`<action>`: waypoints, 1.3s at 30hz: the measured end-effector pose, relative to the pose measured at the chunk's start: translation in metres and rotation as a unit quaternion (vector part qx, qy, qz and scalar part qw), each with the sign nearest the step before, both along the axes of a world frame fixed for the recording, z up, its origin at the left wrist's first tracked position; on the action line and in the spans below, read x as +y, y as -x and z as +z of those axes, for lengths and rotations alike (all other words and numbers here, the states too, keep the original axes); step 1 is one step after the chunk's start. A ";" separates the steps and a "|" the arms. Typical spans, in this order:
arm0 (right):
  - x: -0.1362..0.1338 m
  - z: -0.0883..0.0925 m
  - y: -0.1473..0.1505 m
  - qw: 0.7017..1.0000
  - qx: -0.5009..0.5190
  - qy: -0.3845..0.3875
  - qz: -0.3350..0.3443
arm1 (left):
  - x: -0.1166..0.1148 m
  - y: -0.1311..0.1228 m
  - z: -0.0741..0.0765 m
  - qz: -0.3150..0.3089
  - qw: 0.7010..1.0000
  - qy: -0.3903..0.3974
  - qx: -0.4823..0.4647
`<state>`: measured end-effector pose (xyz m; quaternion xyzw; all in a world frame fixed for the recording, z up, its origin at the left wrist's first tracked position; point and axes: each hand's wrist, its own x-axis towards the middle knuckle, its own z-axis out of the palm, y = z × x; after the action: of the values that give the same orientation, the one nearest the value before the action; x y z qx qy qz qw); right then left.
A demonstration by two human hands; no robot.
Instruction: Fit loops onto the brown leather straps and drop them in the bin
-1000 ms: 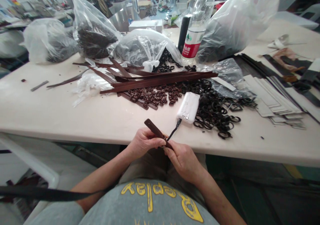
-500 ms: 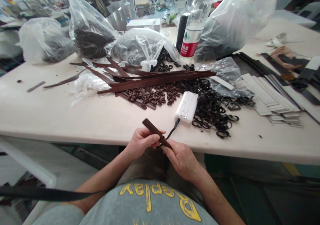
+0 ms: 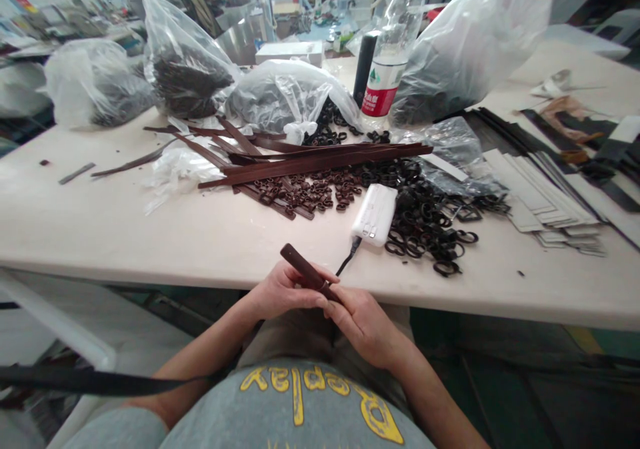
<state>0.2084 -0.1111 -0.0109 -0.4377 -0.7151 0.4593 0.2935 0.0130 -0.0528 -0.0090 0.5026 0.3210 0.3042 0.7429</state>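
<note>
Both my hands meet at the near table edge around one dark brown leather strap (image 3: 302, 267). My left hand (image 3: 281, 292) pinches the strap from below, with its rounded tip sticking out up and to the left. My right hand (image 3: 363, 324) is closed on the strap's lower end, which is hidden under the fingers. Just beyond the hands a white power bank (image 3: 375, 214) lies on the table, its black cable (image 3: 347, 260) running down towards my hands.
On the beige table (image 3: 115, 226) lie long brown straps (image 3: 320, 160), small brown loops (image 3: 310, 194), black rings (image 3: 430, 219), grey card strips (image 3: 545, 199), plastic bags (image 3: 185, 69) and a water bottle (image 3: 393, 56). A black strap (image 3: 95, 382) crosses my lap.
The strap and both hands have shifted slightly down and left towards my body. The grip on the strap is the same.
</note>
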 end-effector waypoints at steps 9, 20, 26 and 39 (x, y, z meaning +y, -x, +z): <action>0.001 -0.001 0.002 0.999 0.034 0.007 0.013 | -0.005 -0.004 -0.004 -0.012 0.998 0.062 -0.012; 0.000 -0.005 -0.003 1.000 -0.010 -0.011 -0.009 | -0.008 -0.009 -0.009 0.019 0.998 0.055 0.022; 0.000 -0.012 0.000 0.994 -0.068 -0.050 -0.071 | -0.008 -0.017 -0.006 0.038 0.998 0.047 0.036; -0.003 -0.018 0.002 0.974 0.170 0.147 0.036 | -0.001 -0.001 -0.007 -0.054 0.995 0.069 0.044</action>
<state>0.2060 -0.1142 -0.0284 -0.3654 -0.5945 0.6373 0.3270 0.0143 -0.0536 -0.0160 0.4795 0.3455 0.2181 0.7766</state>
